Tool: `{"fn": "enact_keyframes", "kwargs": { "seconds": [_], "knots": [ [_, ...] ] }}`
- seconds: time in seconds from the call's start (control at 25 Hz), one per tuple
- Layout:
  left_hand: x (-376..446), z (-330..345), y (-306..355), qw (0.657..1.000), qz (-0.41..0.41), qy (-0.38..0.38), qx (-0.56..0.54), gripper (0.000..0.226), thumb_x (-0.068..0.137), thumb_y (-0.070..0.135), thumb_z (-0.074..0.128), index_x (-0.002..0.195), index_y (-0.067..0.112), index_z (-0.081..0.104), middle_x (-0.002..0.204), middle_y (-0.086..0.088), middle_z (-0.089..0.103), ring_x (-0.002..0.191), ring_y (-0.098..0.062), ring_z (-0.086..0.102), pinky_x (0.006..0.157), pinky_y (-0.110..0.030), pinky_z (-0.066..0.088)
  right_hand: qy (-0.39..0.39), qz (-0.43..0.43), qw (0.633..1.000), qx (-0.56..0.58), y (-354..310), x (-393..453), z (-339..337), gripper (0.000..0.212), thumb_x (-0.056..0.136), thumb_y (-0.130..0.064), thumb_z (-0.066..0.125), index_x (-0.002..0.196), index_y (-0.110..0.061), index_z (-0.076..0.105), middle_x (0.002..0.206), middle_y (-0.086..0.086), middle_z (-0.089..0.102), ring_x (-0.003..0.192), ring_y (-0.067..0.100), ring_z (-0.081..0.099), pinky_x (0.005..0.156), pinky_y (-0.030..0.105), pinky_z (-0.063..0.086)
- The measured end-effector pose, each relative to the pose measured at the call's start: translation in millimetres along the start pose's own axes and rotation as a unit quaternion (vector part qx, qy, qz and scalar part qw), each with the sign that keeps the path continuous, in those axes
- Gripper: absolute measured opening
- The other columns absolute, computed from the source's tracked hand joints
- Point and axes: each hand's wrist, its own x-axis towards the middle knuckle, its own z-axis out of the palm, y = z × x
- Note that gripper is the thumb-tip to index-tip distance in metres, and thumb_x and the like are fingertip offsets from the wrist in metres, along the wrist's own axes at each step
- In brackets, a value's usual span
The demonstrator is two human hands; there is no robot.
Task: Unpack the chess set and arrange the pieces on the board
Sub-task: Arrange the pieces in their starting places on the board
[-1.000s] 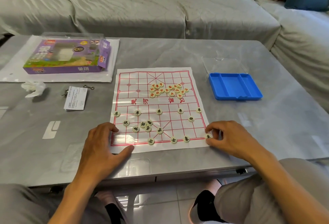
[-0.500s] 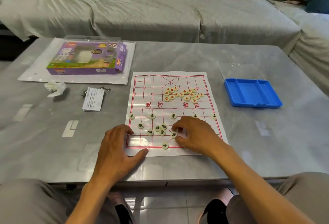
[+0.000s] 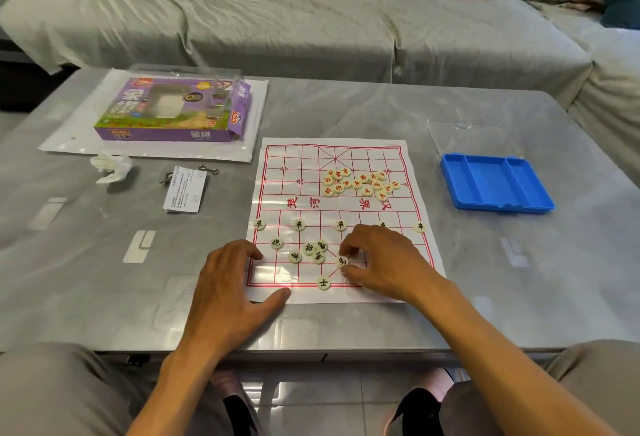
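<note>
You are sitting at a grey marble-look table (image 3: pixel 346 113). Lying at its centre is the paper board (image 3: pixel 273 193). At ten o'clock a white sheet (image 3: pixel 69 137) is carrying the purple box (image 3: pixel 173 113). At nine o'clock a crumpled tissue (image 3: pixel 110 167), a leaflet (image 3: pixel 185 189) and metal hooks (image 3: pixel 209 169) are lying. At two o'clock a blue tray (image 3: pixel 495 186) is sitting beside a clear lid (image 3: pixel 467 137).
</note>
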Motion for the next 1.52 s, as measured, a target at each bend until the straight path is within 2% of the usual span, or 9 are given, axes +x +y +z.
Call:
{"fn": "enact_keyframes", "kwargs": {
  "seconds": [0.2, 0.36, 0.48, 0.8, 0.96, 1.08, 1.28, 1.4, 1.52],
  "knots": [
    [0.8, -0.1, 0.5, 1.000, 0.006, 0.003, 0.007, 0.060, 0.061, 0.063, 0.067, 0.107, 0.032, 0.045, 0.112, 0.015, 0.049, 0.101, -0.004, 0.039, 0.074, -0.020, 0.037, 0.084, 0.069, 0.994, 0.026, 41.2, -29.8, -34.3, 0.026, 0.083, -0.050, 0.065, 0.103, -0.034, 0.062, 0.097, -0.018, 0.058, 0.083, 0.003, 0.053, 0.078, 0.024, 0.049],
    [1.1, 1.9, 0.2, 1.000, 0.001, 0.002, 0.009, 0.061, 0.061, 0.064, 0.067, 0.108, 0.030, 0.046, 0.114, 0.012, 0.051, 0.102, -0.004, 0.039, 0.074, -0.021, 0.037, 0.066, 0.130, 0.989, 0.000, 75.4, -70.3, -36.8, 0.033, 0.080, -0.054, 0.065, 0.104, -0.031, 0.064, 0.095, -0.016, 0.059, 0.081, 0.005, 0.053, 0.074, 0.019, 0.046],
    [1.3, 1.7, -0.6, 1.000, -0.001, 0.000, 0.012, 0.062, 0.060, 0.065, 0.067, 0.108, 0.031, 0.046, 0.114, 0.012, 0.050, 0.102, -0.003, 0.037, 0.075, -0.023, 0.038, 0.046, 0.111, 0.993, -0.019, 75.1, -75.3, -25.1, 0.036, 0.080, -0.059, 0.061, 0.106, -0.034, 0.063, 0.096, -0.019, 0.057, 0.085, 0.005, 0.053, 0.077, 0.022, 0.049],
    [1.5, 1.1, 0.9, 1.000, 0.003, 0.001, 0.011, 0.061, 0.060, 0.066, 0.066, 0.106, 0.031, 0.046, 0.111, 0.017, 0.046, 0.103, -0.004, 0.038, 0.076, -0.024, 0.039, 0.005, 0.102, 0.994, -0.051, 67.6, -73.9, -15.6, 0.038, 0.084, -0.059, 0.057, 0.114, -0.036, 0.060, 0.125, -0.015, 0.057, 0.102, 0.008, 0.053, 0.082, 0.018, 0.045],
    [1.1, 0.6, 0.3, 1.000, 0.004, 0.000, 0.009, 0.061, 0.061, 0.066, 0.066, 0.107, 0.032, 0.045, 0.111, 0.017, 0.046, 0.102, -0.004, 0.038, 0.076, -0.023, 0.038, -0.002, 0.107, 0.993, -0.047, 67.1, -72.9, -17.2, 0.041, 0.083, -0.060, 0.057, 0.116, -0.036, 0.058, 0.120, -0.016, 0.058, 0.096, 0.006, 0.051, 0.080, 0.017, 0.045],
    [0.6, 0.7, -0.1, 1.000, 0.000, 0.000, 0.007, 0.061, 0.061, 0.067, 0.065, 0.107, 0.032, 0.045, 0.113, 0.014, 0.049, 0.102, -0.004, 0.039, 0.077, -0.022, 0.038, 0.027, 0.093, 0.995, -0.022, 52.3, -67.0, -22.6, 0.040, 0.083, -0.060, 0.058, 0.115, -0.037, 0.057, 0.109, -0.018, 0.059, 0.094, 0.005, 0.050, 0.081, 0.017, 0.043],
    [0.2, 1.6, -1.1, 1.000, -0.010, -0.003, 0.001, 0.060, 0.062, 0.066, 0.067, 0.107, 0.034, 0.042, 0.114, 0.017, 0.048, 0.102, -0.003, 0.040, 0.077, -0.019, 0.039, 0.026, 0.009, 0.999, 0.027, -8.7, -27.2, -8.2, 0.028, 0.088, -0.048, 0.059, 0.114, -0.036, 0.061, 0.102, -0.015, 0.062, 0.093, 0.007, 0.053, 0.084, 0.019, 0.045],
    [-0.1, 1.6, -2.0, 1.000, -0.011, -0.001, 0.004, 0.059, 0.063, 0.066, 0.067, 0.106, 0.037, 0.040, 0.111, 0.020, 0.045, 0.101, -0.003, 0.041, 0.078, -0.019, 0.040, 0.023, -0.031, 0.999, 0.023, -35.6, 6.2, 7.5, 0.031, 0.088, -0.041, 0.059, 0.119, -0.035, 0.061, 0.107, -0.010, 0.065, 0.088, 0.006, 0.051, 0.078, 0.021, 0.045],
    [-0.2, 1.9, -3.1, 1.000, -0.010, -0.001, 0.002, 0.058, 0.063, 0.065, 0.067, 0.106, 0.038, 0.040, 0.110, 0.020, 0.044, 0.102, -0.003, 0.041, 0.080, -0.021, 0.042, 0.006, -0.045, 0.999, 0.005, -46.9, 29.1, 15.6, 0.034, 0.089, -0.037, 0.059, 0.123, -0.033, 0.061, 0.121, -0.006, 0.064, 0.103, 0.014, 0.056, 0.086, 0.028, 0.048]
  ]
}}
